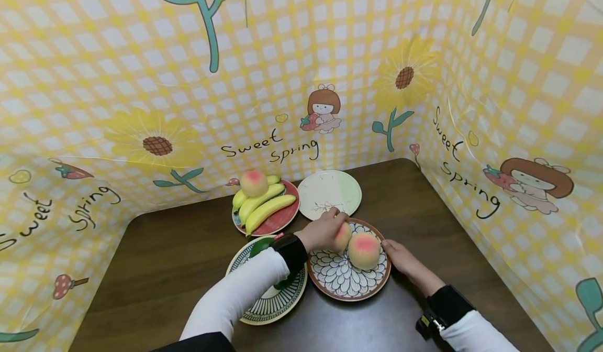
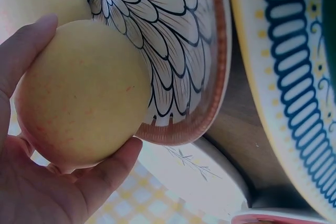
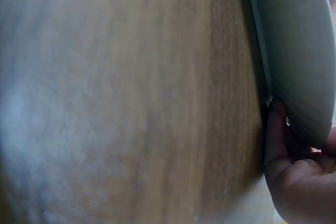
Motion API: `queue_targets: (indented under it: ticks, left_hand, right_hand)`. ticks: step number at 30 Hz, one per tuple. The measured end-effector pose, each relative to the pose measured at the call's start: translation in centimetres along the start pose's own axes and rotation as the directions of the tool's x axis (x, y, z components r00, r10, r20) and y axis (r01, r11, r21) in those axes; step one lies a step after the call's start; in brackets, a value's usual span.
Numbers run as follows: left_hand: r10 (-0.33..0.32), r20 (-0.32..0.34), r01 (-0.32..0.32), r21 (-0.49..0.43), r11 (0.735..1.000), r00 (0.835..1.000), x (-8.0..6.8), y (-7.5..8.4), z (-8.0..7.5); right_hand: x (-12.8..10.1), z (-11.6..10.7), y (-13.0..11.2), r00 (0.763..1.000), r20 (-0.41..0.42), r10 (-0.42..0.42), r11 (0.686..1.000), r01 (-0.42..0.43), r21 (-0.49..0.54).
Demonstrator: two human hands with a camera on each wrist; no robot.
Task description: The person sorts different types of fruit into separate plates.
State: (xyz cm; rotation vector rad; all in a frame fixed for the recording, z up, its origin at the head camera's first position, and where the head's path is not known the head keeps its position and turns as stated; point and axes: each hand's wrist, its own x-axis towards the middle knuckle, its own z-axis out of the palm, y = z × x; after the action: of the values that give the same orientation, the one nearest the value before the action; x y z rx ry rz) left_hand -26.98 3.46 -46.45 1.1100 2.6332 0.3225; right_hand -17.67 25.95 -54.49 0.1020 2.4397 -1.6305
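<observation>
My left hand (image 1: 322, 232) grips a peach (image 2: 84, 93), thumb on one side and fingers curled round the other. That peach is over the far part of a brown-rimmed plate with a black petal pattern (image 1: 346, 285). A second peach (image 1: 364, 251) sits on the same plate, right beside the held one. At the plate's right edge, my right hand (image 1: 402, 260) pinches the rim. The right wrist view shows fingers (image 3: 276, 135) under the plate's pale outer side (image 3: 296, 40), close to the tabletop.
Left of it stands a blue-patterned plate (image 1: 266, 315) with something green, partly hidden by my left arm. Behind are a red plate (image 1: 278, 220) with bananas (image 1: 268, 213) and a peach (image 1: 254, 183), and a pale green plate (image 1: 330, 187). Checked cloth walls (image 1: 264, 95) enclose the brown table (image 1: 169, 268).
</observation>
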Motion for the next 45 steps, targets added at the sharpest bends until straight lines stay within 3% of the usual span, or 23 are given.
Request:
queue_targets:
  ticks: [15,33,40,45]
  left_hand:
    - [-0.013,0.019,0.012,0.023,1.0,1.0,0.9,-0.4,0.9]
    - [-0.016,0.056,0.014,0.038,0.999,0.998,0.6,0.1,1.1]
    - [-0.013,0.046,0.009,0.079,0.997,0.999,0.8,0.3,1.6]
    - [-0.004,0.045,0.001,0.06,0.998,0.999,1.0,0.2,1.4]
  right_hand:
    - [0.0,0.0,0.0,1.0,0.004,-0.008,1.0,0.008,0.019]
    - [0.1,-0.1,0.3,0.999,0.018,0.029,1.0,-0.028,-0.013]
    - [0.5,0.1,2.3,0.997,0.02,-0.08,0.997,0.08,0.02]
    - [0.2,0.2,0.9,1.0,0.012,-0.006,0.999,0.005,0.033]
